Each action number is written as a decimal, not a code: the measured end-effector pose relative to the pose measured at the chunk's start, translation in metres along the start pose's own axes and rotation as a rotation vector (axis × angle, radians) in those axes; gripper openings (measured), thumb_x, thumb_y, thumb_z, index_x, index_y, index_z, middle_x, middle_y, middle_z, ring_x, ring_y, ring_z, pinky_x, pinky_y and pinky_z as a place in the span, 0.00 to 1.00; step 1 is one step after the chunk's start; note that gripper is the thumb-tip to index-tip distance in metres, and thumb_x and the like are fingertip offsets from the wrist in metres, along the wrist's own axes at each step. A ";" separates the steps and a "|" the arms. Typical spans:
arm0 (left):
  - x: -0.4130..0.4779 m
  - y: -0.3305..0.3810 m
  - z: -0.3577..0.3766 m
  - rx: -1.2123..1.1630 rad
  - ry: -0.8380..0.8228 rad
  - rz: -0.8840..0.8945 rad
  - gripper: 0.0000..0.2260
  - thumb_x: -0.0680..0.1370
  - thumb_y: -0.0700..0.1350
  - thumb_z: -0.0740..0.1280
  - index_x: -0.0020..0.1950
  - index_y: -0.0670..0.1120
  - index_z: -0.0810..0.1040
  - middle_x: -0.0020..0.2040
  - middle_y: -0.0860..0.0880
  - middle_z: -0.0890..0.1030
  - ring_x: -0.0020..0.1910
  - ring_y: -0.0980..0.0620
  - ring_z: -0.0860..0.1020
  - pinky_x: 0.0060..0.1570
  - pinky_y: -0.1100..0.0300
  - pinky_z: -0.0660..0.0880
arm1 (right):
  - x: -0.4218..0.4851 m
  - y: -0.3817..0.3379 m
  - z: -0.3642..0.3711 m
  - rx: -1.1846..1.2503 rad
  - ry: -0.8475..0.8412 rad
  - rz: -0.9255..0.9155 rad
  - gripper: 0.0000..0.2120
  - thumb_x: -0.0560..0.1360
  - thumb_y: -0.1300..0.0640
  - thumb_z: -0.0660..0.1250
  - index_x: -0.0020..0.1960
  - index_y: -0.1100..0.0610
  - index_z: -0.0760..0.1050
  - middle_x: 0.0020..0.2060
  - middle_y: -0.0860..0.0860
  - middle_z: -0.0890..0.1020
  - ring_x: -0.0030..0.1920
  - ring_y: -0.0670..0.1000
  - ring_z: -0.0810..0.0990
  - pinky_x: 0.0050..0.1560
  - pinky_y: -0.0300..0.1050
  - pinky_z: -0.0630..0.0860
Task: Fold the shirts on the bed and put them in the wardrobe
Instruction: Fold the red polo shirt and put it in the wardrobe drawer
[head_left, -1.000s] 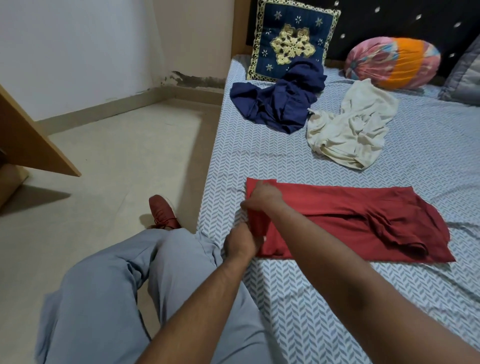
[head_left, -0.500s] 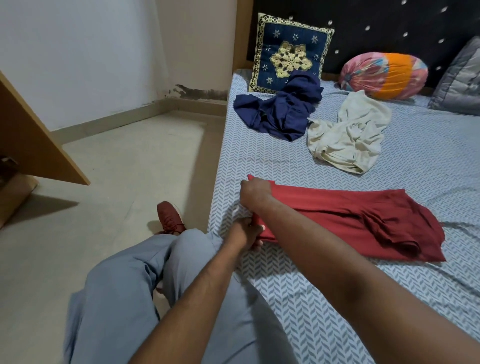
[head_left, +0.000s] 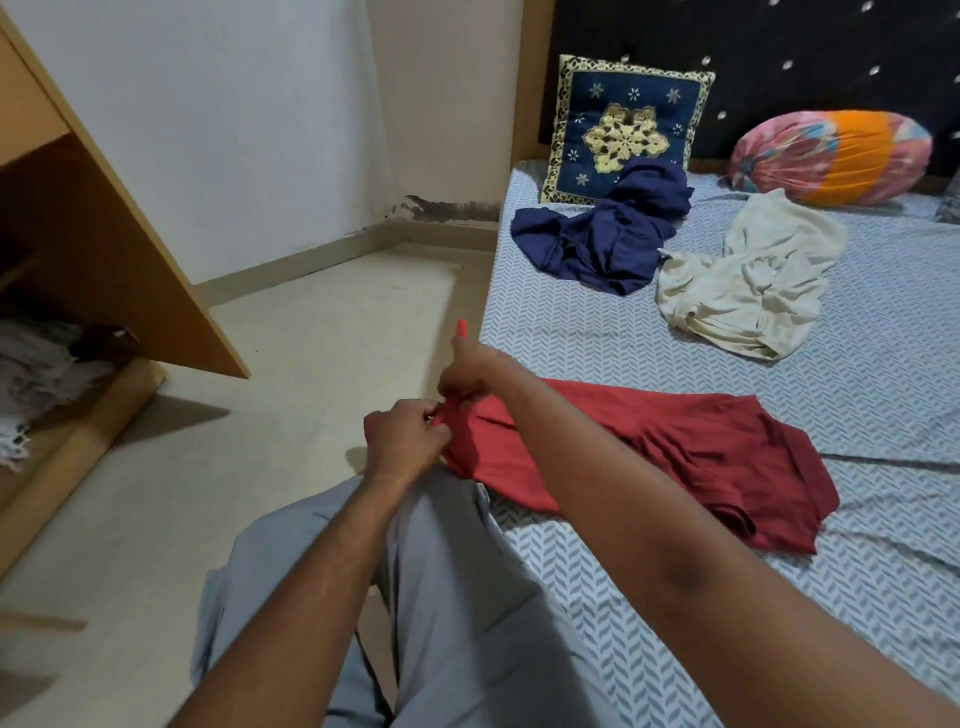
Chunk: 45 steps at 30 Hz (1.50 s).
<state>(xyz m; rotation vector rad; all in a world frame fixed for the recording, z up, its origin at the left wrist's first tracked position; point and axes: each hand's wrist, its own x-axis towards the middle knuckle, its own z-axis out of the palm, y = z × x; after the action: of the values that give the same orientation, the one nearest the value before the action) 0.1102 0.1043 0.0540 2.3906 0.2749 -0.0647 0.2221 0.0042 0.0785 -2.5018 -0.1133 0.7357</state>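
The wardrobe (head_left: 104, 249) runs off the left edge; the grey heap (head_left: 36, 374) inside is blurred, perhaps cloth; one end of the red shirt (head_left: 649, 447) is buried in the left hand (head_left: 402, 441) and right hand (head_left: 467, 374).

A home bedroom, a low blue-and-white chevron-sheeted bed (head_left: 597, 332), a black studded padded headboard (head_left: 779, 62), a navy square cushion with gold embroidery (head_left: 628, 130), a pink-and-orange bolster pillow (head_left: 831, 156), a light-wood wardrobe (head_left: 104, 249) on a pale floor (head_left: 311, 338)
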 end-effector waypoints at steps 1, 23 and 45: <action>-0.006 0.011 0.006 -0.004 -0.022 0.050 0.03 0.68 0.45 0.68 0.36 0.47 0.80 0.32 0.47 0.81 0.38 0.45 0.80 0.36 0.58 0.68 | -0.001 0.015 -0.005 0.034 0.025 -0.007 0.36 0.70 0.65 0.67 0.74 0.66 0.54 0.37 0.57 0.79 0.26 0.50 0.77 0.24 0.41 0.75; 0.005 0.054 0.203 0.153 -0.379 0.270 0.28 0.77 0.56 0.66 0.76 0.60 0.63 0.68 0.42 0.65 0.67 0.42 0.68 0.65 0.49 0.70 | -0.102 0.392 -0.106 0.686 0.336 0.231 0.40 0.69 0.70 0.62 0.78 0.49 0.59 0.68 0.59 0.71 0.38 0.47 0.77 0.33 0.38 0.73; 0.026 0.084 0.227 -0.153 -0.501 0.164 0.35 0.73 0.43 0.73 0.76 0.58 0.63 0.65 0.44 0.61 0.62 0.46 0.70 0.69 0.57 0.67 | -0.132 0.422 -0.078 0.295 0.470 0.550 0.40 0.65 0.61 0.75 0.72 0.46 0.63 0.64 0.60 0.68 0.56 0.61 0.77 0.48 0.47 0.79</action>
<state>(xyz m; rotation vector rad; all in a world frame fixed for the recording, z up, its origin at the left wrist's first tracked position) 0.1604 -0.1040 -0.0623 2.1504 -0.1476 -0.5357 0.1235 -0.4232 -0.0166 -2.3506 0.8133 0.3061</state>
